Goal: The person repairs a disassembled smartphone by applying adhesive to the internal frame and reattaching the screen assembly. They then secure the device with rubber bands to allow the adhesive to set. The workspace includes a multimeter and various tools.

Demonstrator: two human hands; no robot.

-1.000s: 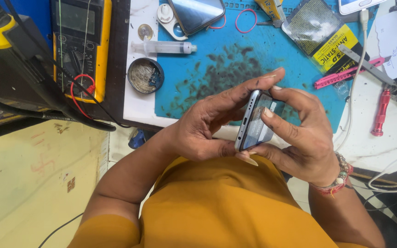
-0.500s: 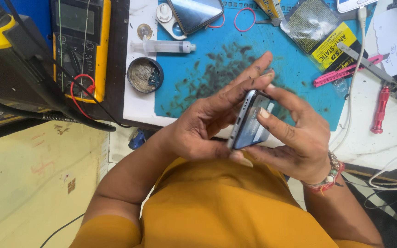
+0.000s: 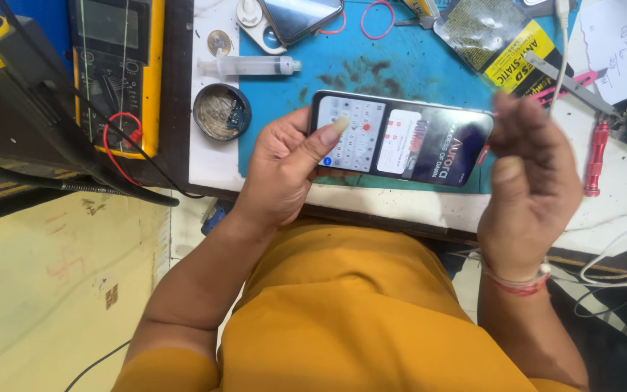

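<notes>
My left hand (image 3: 284, 167) grips the left end of a dark smartphone (image 3: 408, 141), and its thumb rests on the lit screen over a keypad. The smartphone lies level with its screen up, above the near edge of a blue work mat (image 3: 400, 65). My right hand (image 3: 535, 174) is blurred at the smartphone's right end with its fingers curled. Whether it grips the edge I cannot tell.
A yellow multimeter (image 3: 114, 65) with red and black leads lies at the left. On the bench are a round tin (image 3: 221, 111), a syringe (image 3: 248, 67), a second phone (image 3: 302, 16), a black-and-yellow bag (image 3: 495, 43), tweezers (image 3: 571, 83), a red screwdriver (image 3: 595, 156) and white cables (image 3: 618, 268).
The smartphone has turned from edge-on between both hands to flat with its lit screen up. My right hand has slid to its right end, and my left thumb is now on the screen.
</notes>
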